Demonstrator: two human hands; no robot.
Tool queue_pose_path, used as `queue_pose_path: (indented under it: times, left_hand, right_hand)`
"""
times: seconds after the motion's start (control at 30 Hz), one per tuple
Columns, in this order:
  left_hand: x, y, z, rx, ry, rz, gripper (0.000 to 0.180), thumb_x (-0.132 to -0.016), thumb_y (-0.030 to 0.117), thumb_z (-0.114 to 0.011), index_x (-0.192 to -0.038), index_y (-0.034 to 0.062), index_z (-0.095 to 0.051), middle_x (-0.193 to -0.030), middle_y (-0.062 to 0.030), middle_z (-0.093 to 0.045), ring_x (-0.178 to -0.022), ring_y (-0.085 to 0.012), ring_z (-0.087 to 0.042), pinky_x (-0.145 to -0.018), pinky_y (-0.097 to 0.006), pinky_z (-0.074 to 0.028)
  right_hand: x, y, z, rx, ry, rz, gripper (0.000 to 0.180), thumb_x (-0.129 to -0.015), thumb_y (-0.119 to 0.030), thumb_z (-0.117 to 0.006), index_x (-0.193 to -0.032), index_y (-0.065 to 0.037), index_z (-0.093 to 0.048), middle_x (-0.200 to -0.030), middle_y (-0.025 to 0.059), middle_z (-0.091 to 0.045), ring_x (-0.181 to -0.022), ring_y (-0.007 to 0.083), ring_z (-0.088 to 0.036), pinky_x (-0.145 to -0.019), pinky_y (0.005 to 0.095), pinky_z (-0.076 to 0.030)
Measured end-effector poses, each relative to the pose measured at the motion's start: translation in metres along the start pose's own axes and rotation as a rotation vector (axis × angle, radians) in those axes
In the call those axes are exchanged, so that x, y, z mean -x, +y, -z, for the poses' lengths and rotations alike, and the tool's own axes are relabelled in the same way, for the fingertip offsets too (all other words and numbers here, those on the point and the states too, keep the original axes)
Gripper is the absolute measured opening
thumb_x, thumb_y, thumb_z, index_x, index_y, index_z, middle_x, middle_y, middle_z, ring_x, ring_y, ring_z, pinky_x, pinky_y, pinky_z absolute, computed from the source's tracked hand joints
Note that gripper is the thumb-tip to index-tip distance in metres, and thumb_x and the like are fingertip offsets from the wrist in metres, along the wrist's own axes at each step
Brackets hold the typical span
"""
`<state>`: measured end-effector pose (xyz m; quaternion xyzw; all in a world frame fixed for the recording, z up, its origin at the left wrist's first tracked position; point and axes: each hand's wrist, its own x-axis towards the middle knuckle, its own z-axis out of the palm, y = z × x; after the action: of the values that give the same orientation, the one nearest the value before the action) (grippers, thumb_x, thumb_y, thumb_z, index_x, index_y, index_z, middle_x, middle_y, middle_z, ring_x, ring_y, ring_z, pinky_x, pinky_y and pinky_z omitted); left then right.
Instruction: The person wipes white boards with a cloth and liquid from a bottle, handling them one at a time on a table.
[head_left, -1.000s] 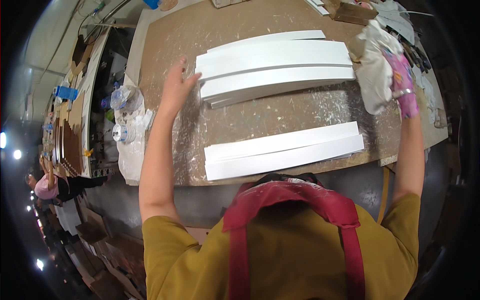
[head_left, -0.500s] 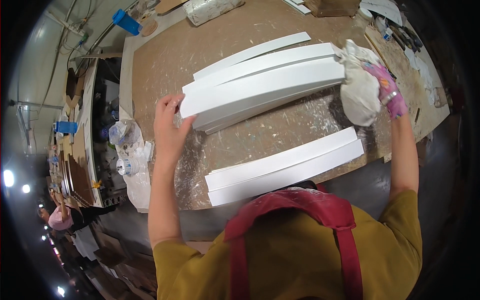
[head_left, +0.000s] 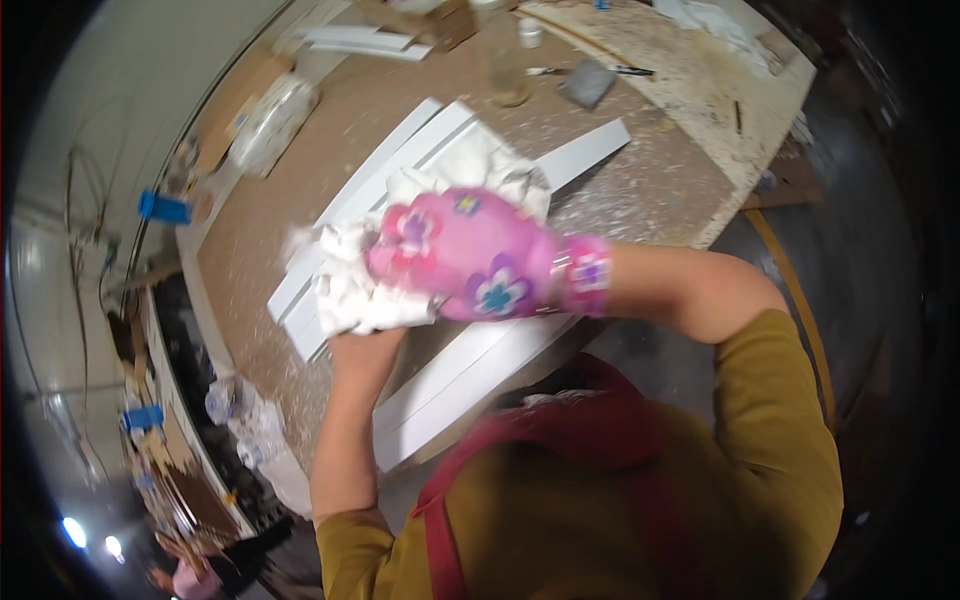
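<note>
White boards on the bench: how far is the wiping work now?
In hand: the right hand, in a pink flowered glove, presses a white rag on the far stack of white boards. The left hand steadies that stack. The near boards lie untouched. Which boards are finished cannot be told.

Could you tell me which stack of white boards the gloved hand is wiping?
The far stack of white boards, under the right hand and its white rag; the near stack lies uncovered by the torso.

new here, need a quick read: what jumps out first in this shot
The right hand in a pink flowered glove, mid-frame, pressing a crumpled white rag onto long white boards. The bare left hand sits just beneath the rag. All this lies on a dusty brown workbench.
</note>
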<state>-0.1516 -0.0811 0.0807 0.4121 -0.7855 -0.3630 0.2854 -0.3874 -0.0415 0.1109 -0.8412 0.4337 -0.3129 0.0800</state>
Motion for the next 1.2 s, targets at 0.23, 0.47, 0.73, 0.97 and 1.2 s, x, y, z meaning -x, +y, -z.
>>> queue_pose_path:
  times: [0.23, 0.47, 0.73, 0.97, 1.2]
  left_hand:
    - [-0.012, 0.020, -0.029, 0.150, -0.035, 0.131, 0.048, -0.069, -0.001, -0.076, -0.113, -0.0020, -0.056, -0.095, -0.0024, -0.055, -0.078, -0.0083, -0.050, -0.071, -0.022, -0.044]
    - [-0.013, 0.023, -0.028, 0.073, 0.034, 0.128, 0.052, -0.068, -0.004, -0.074, -0.117, 0.0014, -0.056, -0.112, -0.0086, -0.060, -0.099, -0.0150, -0.058, -0.085, -0.027, -0.049]
    - [-0.001, 0.034, -0.032, 0.048, 0.011, 0.101, 0.053, -0.069, -0.004, -0.073, -0.118, -0.0017, -0.053, -0.111, -0.0110, -0.059, -0.106, -0.0191, -0.057, -0.094, -0.029, -0.043]
    - [-0.046, 0.035, -0.011, 0.338, -0.441, 0.598, 0.042, -0.096, 0.038, -0.044, -0.103, -0.0016, -0.056, -0.077, -0.0086, -0.061, -0.066, -0.0152, -0.057, -0.062, -0.027, -0.047]
    - [-0.035, 0.049, -0.037, 0.635, -0.454, 0.836, 0.038, -0.092, 0.039, -0.049, -0.106, 0.0046, -0.051, -0.073, -0.0084, -0.057, -0.064, -0.0158, -0.054, -0.054, -0.026, -0.042]
  right_hand:
    - [0.165, 0.188, 0.016, -0.374, 0.105, -1.040, 0.039, -0.085, -0.023, -0.057, -0.117, -0.003, -0.052, -0.102, 0.0122, -0.061, -0.095, 0.0189, -0.060, -0.087, 0.0280, -0.050]
    - [0.093, 0.116, 0.026, -0.050, -0.004, -0.715, 0.037, -0.086, -0.029, -0.058, -0.118, -0.009, -0.055, -0.112, 0.0123, -0.059, -0.098, 0.0202, -0.060, -0.082, 0.0290, -0.053]
    - [0.175, 0.217, 0.005, 0.325, -0.001, -1.150, 0.047, -0.079, -0.032, -0.064, -0.117, -0.005, -0.054, -0.118, 0.0177, -0.057, -0.099, 0.0271, -0.060, -0.087, 0.0332, -0.049]
    - [0.191, 0.204, 0.070, -0.174, 0.330, -0.743, 0.049, -0.080, -0.028, -0.063, -0.123, -0.008, -0.051, -0.113, 0.0126, -0.058, -0.091, 0.0217, -0.060, -0.078, 0.0333, -0.052]
    - [0.082, 0.057, -0.058, -1.419, 0.205, -0.358, 0.070, -0.077, -0.028, -0.064, -0.137, -0.010, -0.033, -0.137, 0.0084, -0.041, -0.121, 0.0229, -0.046, -0.104, 0.0376, -0.038]
